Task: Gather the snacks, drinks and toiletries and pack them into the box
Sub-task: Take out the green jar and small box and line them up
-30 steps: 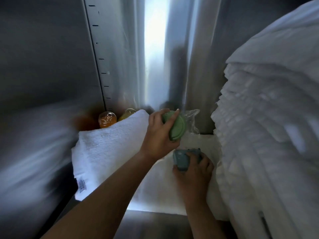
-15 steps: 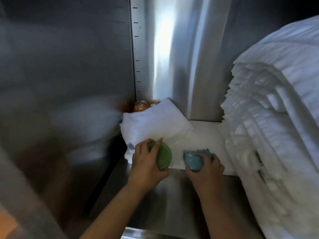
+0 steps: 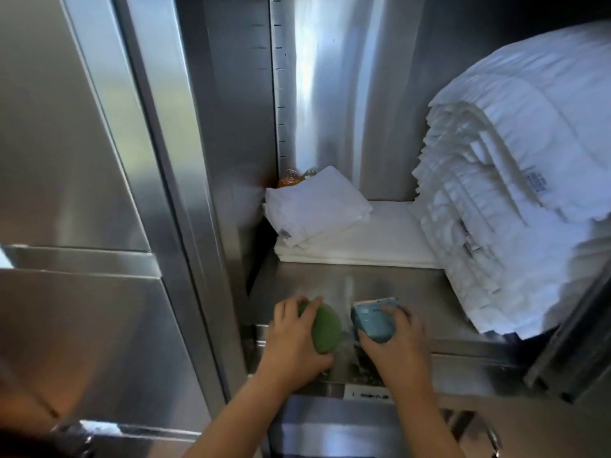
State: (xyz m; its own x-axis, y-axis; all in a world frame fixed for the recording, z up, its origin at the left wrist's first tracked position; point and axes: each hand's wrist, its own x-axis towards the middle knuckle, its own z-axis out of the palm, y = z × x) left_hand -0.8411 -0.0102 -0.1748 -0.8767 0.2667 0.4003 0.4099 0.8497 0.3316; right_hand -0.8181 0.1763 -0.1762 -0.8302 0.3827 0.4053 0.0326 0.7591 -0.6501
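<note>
Both my forearms come up from the 6 o'clock edge, side by side. The left hand (image 3: 292, 342) and the right hand (image 3: 396, 345) are level with each other, backs turned up toward the camera.

They hover at the front lip of a steel shelf (image 3: 330, 279) inside a steel cabinet, whose door panel (image 3: 82, 160) fills the 9 o'clock side. Toward 12 o'clock on the shelf, a small folded towel (image 3: 314, 206) lies on a flat white cloth (image 3: 380, 239), with an orange bottle (image 3: 287, 181) peeking out behind it. A tall towel stack (image 3: 512, 193) bulges in at 3 o'clock.

The left hand's fingers curl round a green oval soap (image 3: 325, 328). The right hand grips a blue packet (image 3: 373, 320). A narrow gap separates the two items.
</note>
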